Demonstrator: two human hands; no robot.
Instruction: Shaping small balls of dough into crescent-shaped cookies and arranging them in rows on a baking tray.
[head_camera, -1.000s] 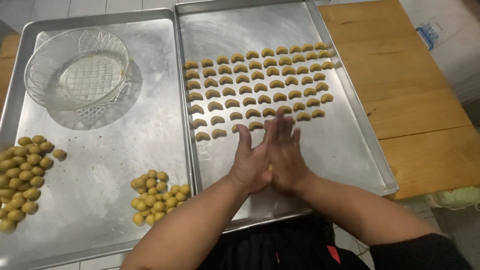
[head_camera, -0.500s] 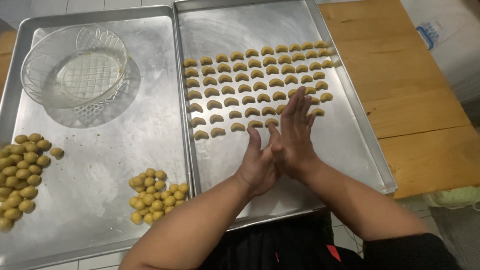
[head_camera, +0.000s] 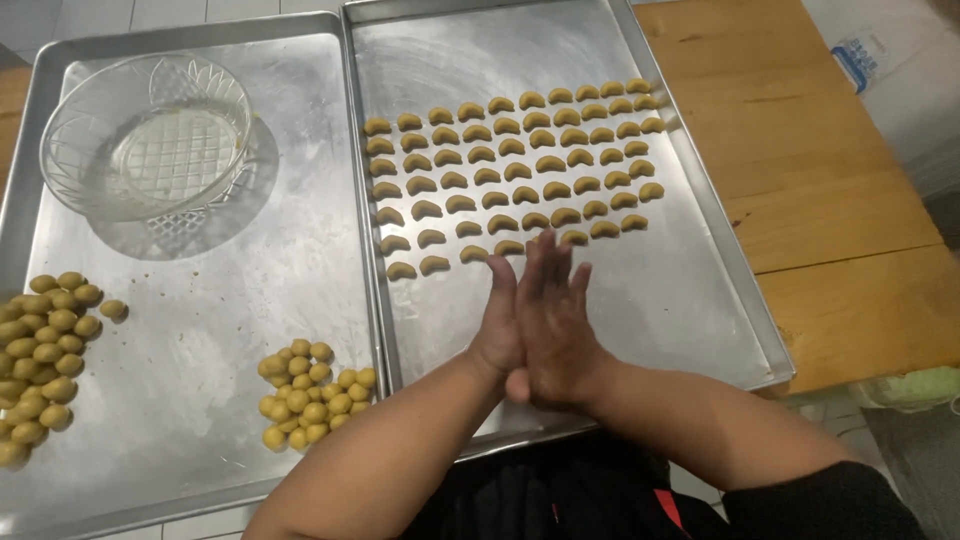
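Over right tray (head_camera: 700, 300) | left hand (head_camera: 500, 325), right hand (head_camera: 555, 320) palms level again | grip contents: cannot tell

Only 1 head-worn view, looking steeply down from close above 2 trays (head_camera: 300, 40).

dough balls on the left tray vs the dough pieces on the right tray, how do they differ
The dough balls are round; the dough pieces are curved crescents. The balls lie heaped in loose piles on the left tray; the crescents sit apart in neat rows on the right tray. Both are the same yellowish dough on metal trays.
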